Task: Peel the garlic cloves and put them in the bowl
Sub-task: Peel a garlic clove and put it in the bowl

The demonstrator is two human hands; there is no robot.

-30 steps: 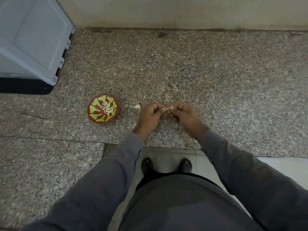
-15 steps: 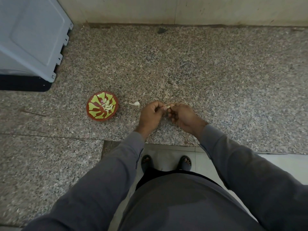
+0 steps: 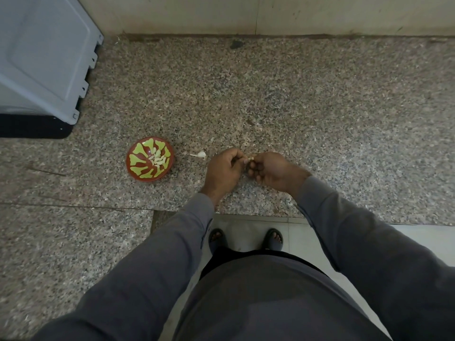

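A small red bowl (image 3: 138,168) with green markings sits on the speckled granite counter and holds several peeled garlic cloves (image 3: 158,159). To its right, my left hand (image 3: 222,169) and my right hand (image 3: 273,171) meet fingertip to fingertip over the counter. Both pinch one pale garlic clove (image 3: 251,159) between them; most of it is hidden by the fingers. One loose garlic piece (image 3: 200,154) with a thin stem lies on the counter between the bowl and my left hand.
A grey plastic appliance (image 3: 44,57) on a black base stands at the back left. A pale wall (image 3: 270,13) bounds the counter at the back. The granite counter's front edge (image 3: 246,212) runs just below my wrists; my sandalled feet show on the floor beneath.
My hands stay together on the clove, with the right hand's fingers curling and turning slightly around it. The view has shifted a little; bowl and loose piece have not moved.
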